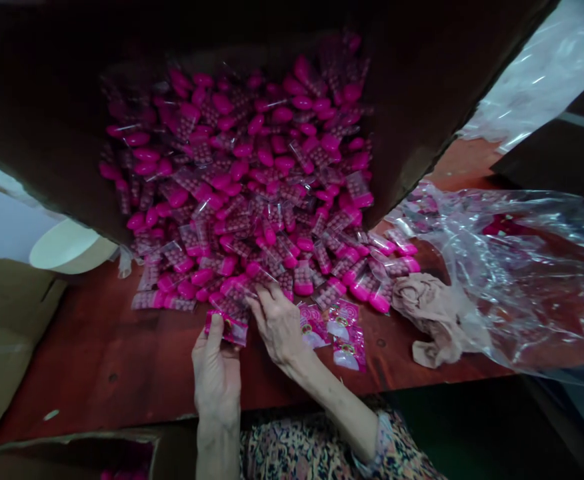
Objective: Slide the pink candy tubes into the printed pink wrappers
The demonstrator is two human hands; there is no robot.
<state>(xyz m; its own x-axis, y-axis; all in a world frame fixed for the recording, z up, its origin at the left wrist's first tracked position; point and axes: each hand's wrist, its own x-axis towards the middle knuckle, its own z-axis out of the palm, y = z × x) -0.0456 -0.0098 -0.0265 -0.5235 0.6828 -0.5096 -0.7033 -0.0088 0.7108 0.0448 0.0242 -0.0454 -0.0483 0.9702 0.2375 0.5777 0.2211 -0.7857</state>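
My left hand [217, 370] pinches a small pink printed plastic packet [229, 330] between thumb and fingers, just above the table's surface. Close beside it, my right hand [278, 328] has its fingers curled together on a small clear bottle with a pink cap [237, 293], at the front edge of the pile; the fingers partly hide their grip. The pile of pink-capped clear bottles [252, 180], filled with small round beads, spills from a large tipped cardboard box [422, 93]. Right of my right hand, flat pink printed packets [347, 337] lie on the table.
A crumpled beige cloth [437, 317] and a big clear plastic bag [522, 287] lie on the reddish table [122, 360] at the right. A pale bowl [72, 247] is at the left. An open box [72, 457] sits below the front edge, with pink items inside.
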